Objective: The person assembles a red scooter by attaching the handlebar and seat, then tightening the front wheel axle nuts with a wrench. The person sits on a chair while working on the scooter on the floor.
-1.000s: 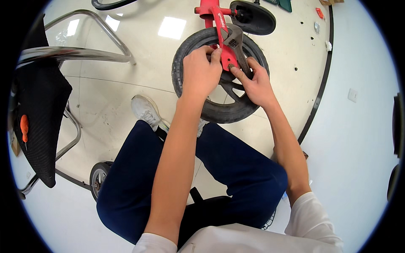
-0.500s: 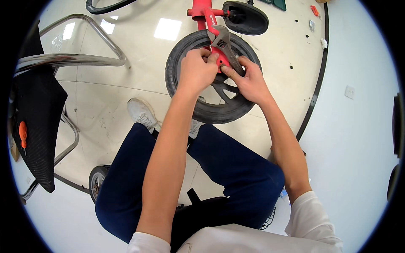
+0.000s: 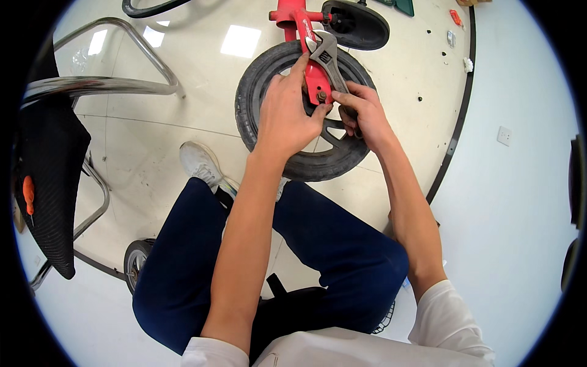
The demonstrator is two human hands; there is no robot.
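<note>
My right hand (image 3: 367,116) grips the handle of a grey adjustable wrench (image 3: 328,60), whose jaws point up and away, over the red fork. My left hand (image 3: 284,119) holds the side of the red fork (image 3: 315,76), its index finger stretched up along the leg and its thumb near the fork's lower end. A small nut on the axle (image 3: 321,96) shows there between the hands. The wrench head is apart from this nut. Behind the fork is a black wheel (image 3: 257,70) with a worn tyre and dark spokes. Some left fingers are hidden.
A chrome-framed chair (image 3: 116,85) stands at left, an orange-handled screwdriver (image 3: 29,196) on its black seat. A black pedal-like oval part (image 3: 361,27) lies beyond the wheel. Another small wheel (image 3: 136,263) is by my left leg. Small dark bits and an orange item (image 3: 456,17) lie near the wall.
My left hand has opened from a pinch near the axle, its index finger now reaching up the fork. My right thumb has drawn back from the nut, and the wrench has shifted slightly.
</note>
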